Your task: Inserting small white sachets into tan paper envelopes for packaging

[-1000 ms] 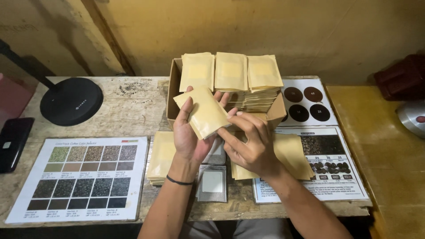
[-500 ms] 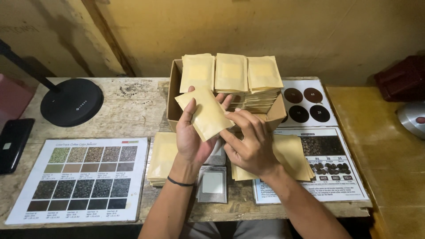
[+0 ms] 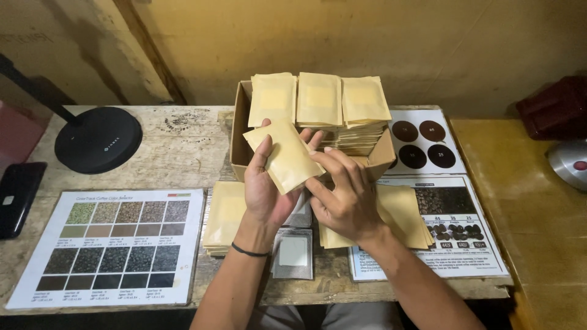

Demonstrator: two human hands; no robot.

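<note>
At the table's left edge lies a black phone, with a round black lamp base behind it toward the back edge. Near the front edge sits a colour chart of small squares. Just right of it is a stack of tan pouches, and a silver pouch lies by the front edge between my wrists. My left hand is closed on one tan pouch, thumb on its face and fingers behind, holding it tilted above the middle of the table. My right hand touches that pouch's lower right edge with bent fingers; I cannot tell if it pinches. Behind stands a cardboard box full of upright pouches. To the right, more pouches lie on a printed sheet at the right edge, with a card of dark circles behind.
</note>
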